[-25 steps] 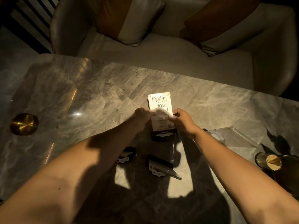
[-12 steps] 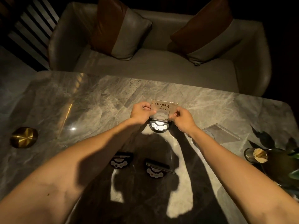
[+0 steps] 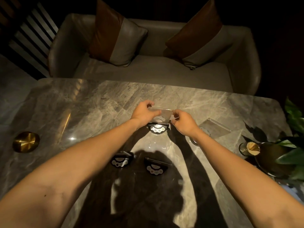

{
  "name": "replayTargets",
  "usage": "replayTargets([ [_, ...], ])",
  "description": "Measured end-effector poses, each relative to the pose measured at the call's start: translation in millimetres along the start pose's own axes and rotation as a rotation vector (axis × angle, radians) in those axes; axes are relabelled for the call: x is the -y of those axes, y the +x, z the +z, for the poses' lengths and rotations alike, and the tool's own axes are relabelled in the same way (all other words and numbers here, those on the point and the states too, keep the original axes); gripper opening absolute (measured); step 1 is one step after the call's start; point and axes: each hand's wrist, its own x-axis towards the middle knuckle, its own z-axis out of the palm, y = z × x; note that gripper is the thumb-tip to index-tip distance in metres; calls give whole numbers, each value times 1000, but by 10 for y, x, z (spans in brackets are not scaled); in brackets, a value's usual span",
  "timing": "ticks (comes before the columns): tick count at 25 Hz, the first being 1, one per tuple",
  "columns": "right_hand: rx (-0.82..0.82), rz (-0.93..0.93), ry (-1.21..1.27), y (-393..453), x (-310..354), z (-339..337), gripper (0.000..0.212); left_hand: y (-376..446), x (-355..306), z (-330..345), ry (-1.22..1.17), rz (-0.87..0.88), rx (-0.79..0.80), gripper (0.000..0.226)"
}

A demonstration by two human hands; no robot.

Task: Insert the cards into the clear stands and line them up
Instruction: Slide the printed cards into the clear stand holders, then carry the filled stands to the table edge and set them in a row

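A clear stand (image 3: 162, 115) on a black button base (image 3: 157, 129) stands upright mid-table. My left hand (image 3: 142, 112) pinches its left edge and my right hand (image 3: 184, 121) pinches its right edge. The card inside is barely visible from this angle. Two more black-based stands lie nearer me: one (image 3: 121, 160) on the left, one (image 3: 156, 167) on the right. Another clear stand (image 3: 213, 128) lies to the right of my right hand.
A marble table (image 3: 82, 112) carries a brass disc (image 3: 26, 142) at the left, a toothpick holder (image 3: 250, 148) and a dark pot with a green plant (image 3: 279, 155) at the right. A grey sofa (image 3: 153, 69) with two cushions sits beyond the far edge.
The stand with the card went from held up facing me to standing on the table farther away. Both hands stayed on its edges. My head tilted up.
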Motion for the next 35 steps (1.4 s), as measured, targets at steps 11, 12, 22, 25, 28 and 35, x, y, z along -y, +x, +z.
replayTargets([
  [11, -367, -93, -169, -771, -337, -1281, 41, -311, -867, 880, 206, 355, 63, 54],
  [12, -356, -55, -149, -815, -457, -1344, 44, -327, -905, 992, 212, 368, 74, 56],
  [22, -104, 205, 78, -890, -1356, -1160, 65, -309, -867, 1837, 130, 208, 188, 61],
  [25, -87, 209, 153, -836, -1472, -1058, 36, -311, -798, 1959, 130, 161, 140, 48],
  [28, -86, 195, 168, -818, -1535, -1012, 14, -324, -745, 1990, 144, 128, 121, 28],
  [35, -102, 179, 345, -911, -1359, -1208, 13, -437, -770, 1693, 1, 82, 121, 12],
])
